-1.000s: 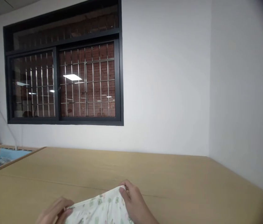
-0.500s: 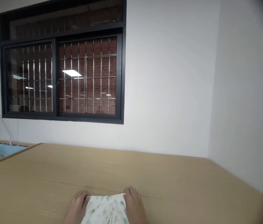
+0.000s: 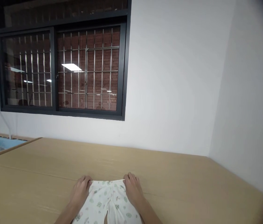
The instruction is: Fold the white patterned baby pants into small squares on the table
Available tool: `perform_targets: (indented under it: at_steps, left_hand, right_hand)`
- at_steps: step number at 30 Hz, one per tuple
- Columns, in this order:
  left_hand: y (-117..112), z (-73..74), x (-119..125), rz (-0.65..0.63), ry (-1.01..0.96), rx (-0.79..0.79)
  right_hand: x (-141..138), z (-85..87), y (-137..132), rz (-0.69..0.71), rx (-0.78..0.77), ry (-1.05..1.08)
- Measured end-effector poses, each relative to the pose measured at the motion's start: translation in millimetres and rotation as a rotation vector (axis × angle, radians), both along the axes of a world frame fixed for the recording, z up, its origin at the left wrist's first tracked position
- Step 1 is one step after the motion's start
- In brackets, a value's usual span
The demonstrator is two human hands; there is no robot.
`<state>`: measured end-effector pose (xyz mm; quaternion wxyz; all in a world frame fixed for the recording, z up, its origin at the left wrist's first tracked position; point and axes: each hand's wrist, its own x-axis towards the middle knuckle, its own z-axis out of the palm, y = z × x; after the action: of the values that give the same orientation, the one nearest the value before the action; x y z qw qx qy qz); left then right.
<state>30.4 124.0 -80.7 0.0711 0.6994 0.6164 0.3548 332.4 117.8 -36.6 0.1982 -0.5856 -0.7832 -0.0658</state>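
On the tan table point(image 3: 192, 186), the left hand point(image 3: 81, 190) and right hand point(image 3: 132, 189) press the printed white garment point(image 3: 107, 202) flat with 2 sets of loosely spread fingers; even pressure at both corners would keep its top edge straight.

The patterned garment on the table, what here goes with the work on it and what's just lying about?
In hand:
- white patterned garment, flat on the table
- left hand and right hand, one at each top corner

Lying about:
- wooden bin holding blue cloth, far left
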Motion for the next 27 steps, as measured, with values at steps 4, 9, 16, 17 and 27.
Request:
perform_targets:
  at_steps: [4, 9, 16, 17, 27]
  left_hand:
    - [12, -1.3, 2, -0.045, -0.033, 0.022]
    - [14, 0.0, -3, -0.097, -0.11, 0.033]
    - [18, -10.9, -12, -0.081, -0.213, 0.02]
    - [18, -11.8, -13, -0.08, -0.22, 0.018]
    - [15, -11.9, -16, -0.087, -0.257, 0.004]
  right_hand:
    - [0, 2.3, 6, -0.026, -0.023, 0.03]
    - [3, -0.2, 9, -0.018, -0.026, 0.115]
    - [3, -0.7, 6, -0.021, -0.001, 0.172]
    - [3, -0.3, 5, -0.024, -0.002, 0.173]
    - [7, -6.1, 4, 0.003, -0.011, 0.252]
